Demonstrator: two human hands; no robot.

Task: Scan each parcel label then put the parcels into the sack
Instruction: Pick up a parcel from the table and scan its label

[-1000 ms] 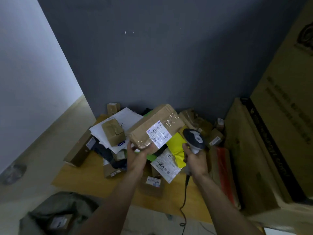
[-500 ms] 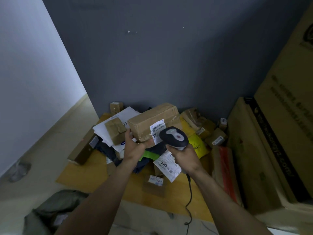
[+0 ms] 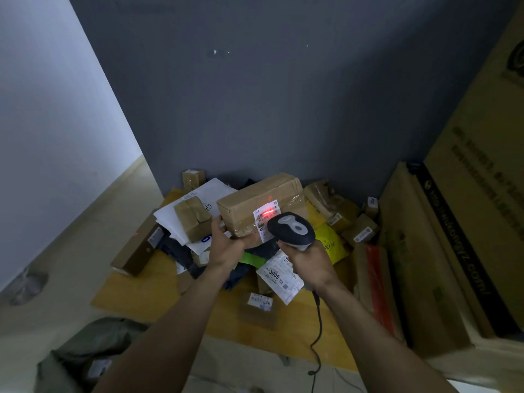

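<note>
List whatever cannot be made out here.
Head view, label on the box: lower part behind the scanner; print too small to read.
Head view, sack: cut off by the bottom edge; contents too dark.
Head view, scanner cable: end runs off the bottom edge.
Head view, big cartons: cut off by the right edge; print blurred.

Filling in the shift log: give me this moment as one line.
step: scanning | left hand: holds brown box | right hand: grips scanner, red beam on label | sack: lower left, box not yet in
</note>
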